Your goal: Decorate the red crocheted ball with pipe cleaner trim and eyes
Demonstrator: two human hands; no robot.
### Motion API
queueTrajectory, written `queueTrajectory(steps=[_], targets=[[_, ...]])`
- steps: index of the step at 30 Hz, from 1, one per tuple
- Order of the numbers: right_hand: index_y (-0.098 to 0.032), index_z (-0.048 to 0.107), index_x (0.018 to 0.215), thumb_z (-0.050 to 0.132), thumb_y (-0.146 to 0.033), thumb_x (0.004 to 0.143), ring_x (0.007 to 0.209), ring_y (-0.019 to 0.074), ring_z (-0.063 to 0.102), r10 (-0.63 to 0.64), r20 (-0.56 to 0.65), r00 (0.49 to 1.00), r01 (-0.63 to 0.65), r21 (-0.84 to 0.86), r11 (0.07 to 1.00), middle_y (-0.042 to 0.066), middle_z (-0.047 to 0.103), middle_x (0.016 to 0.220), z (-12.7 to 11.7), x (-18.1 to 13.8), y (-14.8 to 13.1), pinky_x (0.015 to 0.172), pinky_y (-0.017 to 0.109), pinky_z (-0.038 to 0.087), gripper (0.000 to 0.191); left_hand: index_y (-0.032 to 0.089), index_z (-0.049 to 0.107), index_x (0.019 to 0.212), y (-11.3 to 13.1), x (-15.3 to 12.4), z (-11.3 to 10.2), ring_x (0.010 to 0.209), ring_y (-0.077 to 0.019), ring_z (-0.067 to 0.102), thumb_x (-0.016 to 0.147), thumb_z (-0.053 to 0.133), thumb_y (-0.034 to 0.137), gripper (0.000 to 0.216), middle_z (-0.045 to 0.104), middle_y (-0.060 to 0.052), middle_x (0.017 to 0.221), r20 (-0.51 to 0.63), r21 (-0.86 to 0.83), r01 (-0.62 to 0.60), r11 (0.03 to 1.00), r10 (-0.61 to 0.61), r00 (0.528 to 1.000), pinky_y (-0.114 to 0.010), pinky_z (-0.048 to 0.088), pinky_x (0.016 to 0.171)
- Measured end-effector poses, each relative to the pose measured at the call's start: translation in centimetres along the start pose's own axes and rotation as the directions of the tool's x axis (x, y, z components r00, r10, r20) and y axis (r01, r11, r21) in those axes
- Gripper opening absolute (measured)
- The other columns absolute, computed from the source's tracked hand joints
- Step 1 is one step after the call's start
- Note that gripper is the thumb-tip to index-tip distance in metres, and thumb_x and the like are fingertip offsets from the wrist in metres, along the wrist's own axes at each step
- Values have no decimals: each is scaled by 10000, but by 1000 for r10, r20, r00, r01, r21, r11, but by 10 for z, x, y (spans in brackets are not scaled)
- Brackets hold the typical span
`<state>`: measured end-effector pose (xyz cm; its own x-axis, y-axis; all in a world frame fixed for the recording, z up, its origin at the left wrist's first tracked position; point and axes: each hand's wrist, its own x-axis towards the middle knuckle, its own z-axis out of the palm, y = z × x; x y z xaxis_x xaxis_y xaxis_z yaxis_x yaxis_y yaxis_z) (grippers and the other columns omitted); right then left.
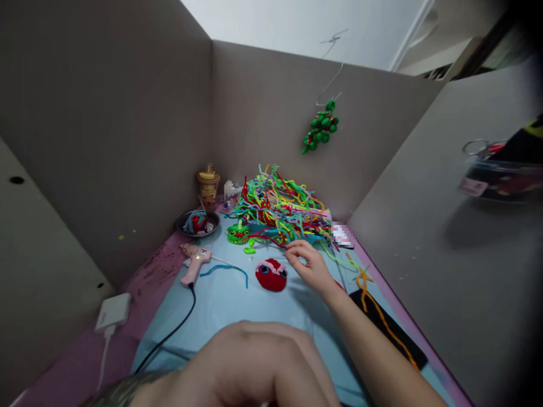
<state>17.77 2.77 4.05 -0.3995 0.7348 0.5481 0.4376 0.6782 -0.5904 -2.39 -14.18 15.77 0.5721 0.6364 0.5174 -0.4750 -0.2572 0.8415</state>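
My right hand reaches in at the edge of a heaped pile of colourful pipe cleaners. Its thumb and forefinger are pinched on a thin red pipe cleaner. Just left of this hand, a round red face piece with pink fuzzy trim and blue eyes lies on the pale blue sheet. Very near the camera, my left hand is closed with its fingers curled; whatever they hold is hidden. A green face piece sits at the pile's left front, close to small green bits.
A pink glue gun with a black cord lies left, beside a blue pipe cleaner. Behind it stand a dark bowl and a cup. A black strip lies right. Grey panels enclose three sides; a green ornament hangs at back.
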Motion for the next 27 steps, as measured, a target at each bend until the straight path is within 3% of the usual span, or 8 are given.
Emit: queueTrajectory(steps=[6, 11, 15, 18, 21, 23, 25, 27], targets=[[-198, 652, 785, 525, -288, 847, 931, 197, 567, -70, 30, 997, 71, -4, 998, 83, 599, 948, 11, 11, -9, 844, 347, 448, 167, 172, 535, 716, -2, -3, -7, 576, -94, 464, 863, 493, 378, 256, 479, -22, 652, -71, -59, 56, 997, -60, 996, -216, 398, 567], [-199, 648, 798, 510, -282, 856, 928, 181, 568, -131, 72, 989, 132, -16, 991, 76, 593, 951, 16, 19, -21, 854, 333, 446, 171, 168, 524, 688, 2, -4, -7, 576, -93, 466, 839, 540, 382, 262, 476, -20, 641, -56, -23, 81, 996, -82, 995, -205, 400, 553], [-197, 645, 785, 503, -269, 857, 922, 177, 571, -171, 85, 982, 176, -62, 982, 73, 598, 944, 14, 32, -26, 857, 329, 441, 174, 182, 563, 715, 10, -8, -5, 595, -100, 491, 862, 484, 434, 302, 497, -18, 641, 20, 11, 8, 1000, -8, 1000, -207, 403, 553], [-201, 647, 790, 502, -277, 853, 917, 178, 569, -193, 97, 976, 204, -113, 973, 68, 601, 941, 11, 50, -23, 850, 325, 441, 175, 198, 572, 845, 2, -6, -14, 639, -113, 534, 862, 443, 494, 324, 567, -30, 726, 101, 87, -61, 994, 53, 994, -222, 424, 592], [-188, 646, 765, 504, -269, 844, 871, 175, 571, -184, 74, 980, 195, -204, 959, 65, 608, 892, 7, 76, -10, 828, 314, 439, 182, 192, 479, 1087, -27, 5, -42, 711, -135, 568, 845, 411, 564, 449, 611, -78, 929, 66, 310, -29, 950, 8, 998, -250, 442, 628], [-177, 645, 722, 505, -265, 836, 813, 174, 568, -147, 34, 989, 150, -290, 945, 61, 610, 816, 5, 97, 4, 783, 303, 440, 201, 181, 423, 1169, -55, 13, -69, 789, -157, 578, 888, 381, 480, 412, 609, -100, 986, -59, 603, 151, 784, -145, 988, -276, 451, 680], [-169, 646, 686, 519, -276, 818, 766, 178, 564, -86, -4, 996, 78, -380, 922, 62, 609, 763, 3, 119, 22, 734, 294, 436, 213, 156, 484, 1120, -81, 17, -98, 899, -209, 573, 870, 469, 380, 337, 606, -124, 995, -288, 873, 355, 335, -235, 928, -329, 436, 771], [-159, 659, 693, 534, -276, 795, 736, 179, 566, -13, -46, 999, -9, -447, 895, 67, 622, 752, 4, 138, 40, 707, 287, 432, 199, 131, 563, 978, -102, 15, -123, 965, -261, 561, 846, 512, 309, 227, 606, -153, 980, -400, 914, 401, -61, -299, 866, -374, 415, 825]])
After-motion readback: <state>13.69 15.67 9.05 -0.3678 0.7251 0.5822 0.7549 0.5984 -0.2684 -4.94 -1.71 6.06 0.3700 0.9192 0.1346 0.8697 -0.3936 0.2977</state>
